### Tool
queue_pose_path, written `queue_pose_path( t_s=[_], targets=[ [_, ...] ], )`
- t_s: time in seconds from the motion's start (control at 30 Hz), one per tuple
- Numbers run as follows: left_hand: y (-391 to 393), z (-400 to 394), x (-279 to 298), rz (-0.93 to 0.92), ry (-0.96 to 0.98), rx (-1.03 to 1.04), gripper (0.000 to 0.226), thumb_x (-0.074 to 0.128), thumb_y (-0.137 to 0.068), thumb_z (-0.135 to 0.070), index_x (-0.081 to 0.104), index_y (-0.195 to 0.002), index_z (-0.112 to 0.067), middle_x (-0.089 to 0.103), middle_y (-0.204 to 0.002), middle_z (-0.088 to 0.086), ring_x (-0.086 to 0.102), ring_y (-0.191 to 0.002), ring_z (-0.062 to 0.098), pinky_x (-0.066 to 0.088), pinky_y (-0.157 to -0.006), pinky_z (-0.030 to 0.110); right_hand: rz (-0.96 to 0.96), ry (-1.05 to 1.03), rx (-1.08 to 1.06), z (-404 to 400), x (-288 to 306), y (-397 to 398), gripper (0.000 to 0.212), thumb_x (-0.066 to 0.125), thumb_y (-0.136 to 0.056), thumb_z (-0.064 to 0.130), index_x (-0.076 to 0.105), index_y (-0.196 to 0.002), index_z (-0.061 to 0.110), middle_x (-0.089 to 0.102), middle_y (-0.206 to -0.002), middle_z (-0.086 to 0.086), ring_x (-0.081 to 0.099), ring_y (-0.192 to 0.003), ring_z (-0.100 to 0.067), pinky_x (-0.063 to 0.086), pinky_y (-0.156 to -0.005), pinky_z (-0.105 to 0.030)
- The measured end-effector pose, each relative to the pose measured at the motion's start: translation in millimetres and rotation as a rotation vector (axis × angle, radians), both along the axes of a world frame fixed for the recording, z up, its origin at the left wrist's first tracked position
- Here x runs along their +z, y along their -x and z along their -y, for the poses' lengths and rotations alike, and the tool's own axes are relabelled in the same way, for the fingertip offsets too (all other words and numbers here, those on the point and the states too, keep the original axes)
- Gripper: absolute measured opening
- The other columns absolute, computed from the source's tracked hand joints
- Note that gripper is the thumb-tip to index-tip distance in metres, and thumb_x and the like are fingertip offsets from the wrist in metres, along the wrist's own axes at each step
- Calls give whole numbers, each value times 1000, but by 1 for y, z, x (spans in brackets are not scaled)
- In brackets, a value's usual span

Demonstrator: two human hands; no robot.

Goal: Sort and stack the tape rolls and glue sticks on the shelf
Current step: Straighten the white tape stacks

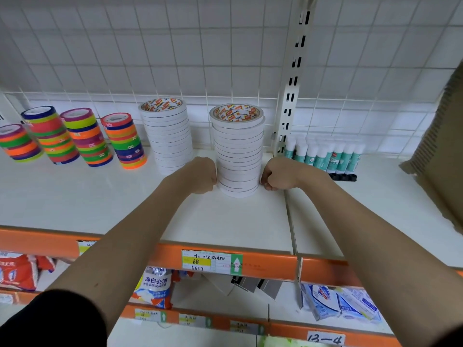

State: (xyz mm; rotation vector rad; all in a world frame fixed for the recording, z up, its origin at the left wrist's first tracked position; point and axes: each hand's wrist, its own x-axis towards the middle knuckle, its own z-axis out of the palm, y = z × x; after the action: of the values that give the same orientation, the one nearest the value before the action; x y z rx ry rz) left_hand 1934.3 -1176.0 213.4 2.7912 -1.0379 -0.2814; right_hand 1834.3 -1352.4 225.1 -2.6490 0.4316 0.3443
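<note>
Left hand (200,175) and right hand (281,174), fingers curled, grasped the white tape stack (238,151) from either side on the shelf (100,196).

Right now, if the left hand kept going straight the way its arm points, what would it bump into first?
The left hand already touches the tall white tape stack. Pushing on, it would probably press that stack first; depth beyond is unclear.

I read "68" on the yellow band of the shelf-edge price tag (211,262), with handwritten digits resembling "6612" beneath. A lower white tag (325,338) reads "13-4". The detergent bag (155,286) below bears "净白去渍"; print inside the tape cores is illegible.
</note>
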Motion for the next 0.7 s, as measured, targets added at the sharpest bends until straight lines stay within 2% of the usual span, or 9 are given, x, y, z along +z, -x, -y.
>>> queue_pose_path(
  t_s=[0.1, 0.27, 0.37, 0.43, 0.47, 0.57, 0.63, 0.7],
  targets=[
    [-2, 2, 0, -26, -13, -5, 18, 62, -82, -5, 68, -99, -3, 68, -102, 10, 60, -98, 26, 51, -86, 36, 15, 3, 5, -3, 0, 0, 20, 47, -78, -3, 66, -77, 4, 65, -85, -14, 58, -82, -25, 49, -76, -34],
    [3, 4, 1, -11, 2, -9, 15, 58, -84, -5, 65, -98, -3, 66, -101, 10, 59, -98, 27, 49, -84, 33, 53, 16, 3, -9, -1, 0, 11, 51, -82, 1, 61, -85, 4, 58, -88, -10, 52, -82, -23, 42, -69, -27],
    [5, 5, 0, 36, 3, 0, 10, 52, -86, -7, 59, -80, -4, 61, -85, 8, 56, -88, 28, 43, -72, 31, 62, 6, -8, -8, -4, 1, 6, 51, -83, 3, 57, -83, 4, 55, -87, -10, 50, -81, -23, 41, -68, -26],
    [6, 5, -1, 56, -5, 6, 23, 50, -86, -8, 46, -64, -9, 50, -71, 2, 50, -80, 26, 37, -65, 28, 69, -13, -23, -6, -7, 1, 10, 51, -82, 3, 60, -85, -1, 59, -90, -13, 53, -82, -25, 44, -71, -29],
    [7, 5, -1, 51, -9, 9, 25, 50, -87, -8, 43, -63, -11, 48, -70, 2, 49, -79, 25, 36, -65, 27, 69, -22, -28, -4, -7, 0, 15, 51, -82, 2, 63, -88, -4, 63, -93, -16, 57, -85, -28, 47, -73, -32],
    [5, 5, 0, 35, -39, 3, 11, 51, -87, -9, 55, -77, -7, 59, -88, 9, 55, -87, 27, 43, -70, 31, 52, -12, -24, 0, -8, -1, 21, 51, -79, 1, 67, -91, -6, 68, -98, -19, 63, -95, -31, 51, -83, -38],
    [2, 4, 1, 36, -67, -3, 6, 53, -86, -8, 58, -83, -6, 62, -99, 12, 58, -94, 29, 49, -78, 34, 23, 12, -26, 1, -6, -1, 24, 50, -79, -1, 66, -94, -10, 66, -101, -23, 62, -87, -28, 51, -81, -38],
    [-1, 2, 3, 42, -103, -16, 4, 54, -84, -6, 58, -83, -8, 62, -102, 11, 58, -96, 28, 50, -83, 35, 5, 34, -40, 1, -4, -2, 28, 48, -81, -1, 62, -101, -14, 64, -107, -26, 53, -79, -22, 51, -81, -41]
  ],
)
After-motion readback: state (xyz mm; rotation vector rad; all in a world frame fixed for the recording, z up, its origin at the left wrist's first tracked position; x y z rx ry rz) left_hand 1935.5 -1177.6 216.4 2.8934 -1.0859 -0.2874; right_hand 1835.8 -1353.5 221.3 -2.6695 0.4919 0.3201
